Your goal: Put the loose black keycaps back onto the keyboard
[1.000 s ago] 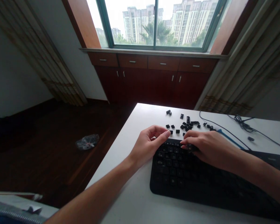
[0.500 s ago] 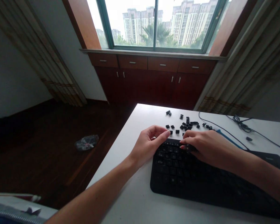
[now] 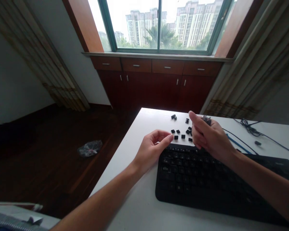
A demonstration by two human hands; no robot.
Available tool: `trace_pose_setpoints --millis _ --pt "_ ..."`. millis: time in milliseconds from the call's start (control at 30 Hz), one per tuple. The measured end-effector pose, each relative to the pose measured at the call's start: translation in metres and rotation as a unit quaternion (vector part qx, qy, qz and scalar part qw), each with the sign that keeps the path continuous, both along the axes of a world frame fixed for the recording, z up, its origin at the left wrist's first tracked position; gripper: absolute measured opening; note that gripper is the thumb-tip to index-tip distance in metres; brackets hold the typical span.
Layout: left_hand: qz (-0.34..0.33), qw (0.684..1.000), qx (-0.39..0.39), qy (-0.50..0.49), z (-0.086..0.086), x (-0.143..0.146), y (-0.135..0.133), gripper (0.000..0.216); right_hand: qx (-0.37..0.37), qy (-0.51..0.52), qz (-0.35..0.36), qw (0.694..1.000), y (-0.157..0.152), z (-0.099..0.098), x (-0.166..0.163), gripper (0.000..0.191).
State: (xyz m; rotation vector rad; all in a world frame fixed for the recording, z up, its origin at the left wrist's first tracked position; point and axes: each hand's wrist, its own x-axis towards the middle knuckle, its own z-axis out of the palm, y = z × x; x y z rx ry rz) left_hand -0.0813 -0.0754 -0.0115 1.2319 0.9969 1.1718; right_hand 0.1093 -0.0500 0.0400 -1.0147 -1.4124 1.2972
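Observation:
A black keyboard [image 3: 183, 179] lies on the white table, with the key rows toward its left end in plain sight. My left hand [image 3: 154, 144] is at its back left corner, thumb and forefinger pressed together; whatever may be between them is hidden. Just beyond that thumb tip sits a loose black keycap [image 3: 176, 137]. Raised above the keyboard's back edge, my right hand [image 3: 210, 134] is closed, thumb up, around a small keycap puller [image 3: 206, 120] whose thin metal wires stick out above the fist. More keycaps [image 3: 183, 136] lie behind the keyboard, some hidden by this hand.
A blue strip-like tool [image 3: 238, 143] and a black cable [image 3: 249, 126] lie on the white table [image 3: 135, 195] at the right. One keycap [image 3: 257, 143] is off by itself there. A clear plastic bag [image 3: 90, 148] is on the dark floor. Wooden cabinets [image 3: 156, 86] stand beyond.
My right hand has lifted off the keys and turned thumb up, bringing the puller's wires into view. My left thumb has drawn slightly back from the nearby keycap.

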Motion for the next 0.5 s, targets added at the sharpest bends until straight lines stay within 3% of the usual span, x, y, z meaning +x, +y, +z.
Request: trace_pose_setpoints --millis 133,233,367,500 --pt "-0.002 1.000 -0.004 -0.003 -0.001 -0.001 0.001 0.027 0.000 0.149 0.010 0.989 -0.006 0.014 -0.012 0.049" --pt "0.000 1.000 -0.008 -0.005 -0.001 0.000 0.002 0.027 0.039 0.183 0.002 0.982 -0.008 0.006 -0.015 0.051" --pt "0.011 1.000 -0.006 -0.005 0.000 0.000 0.002 0.026 0.053 0.131 0.012 0.990 -0.005 -0.020 -0.012 0.051" --pt "0.015 1.000 0.001 0.002 -0.002 0.000 0.003 0.025 0.052 0.123 0.015 0.991 -0.004 -0.025 -0.008 0.050"
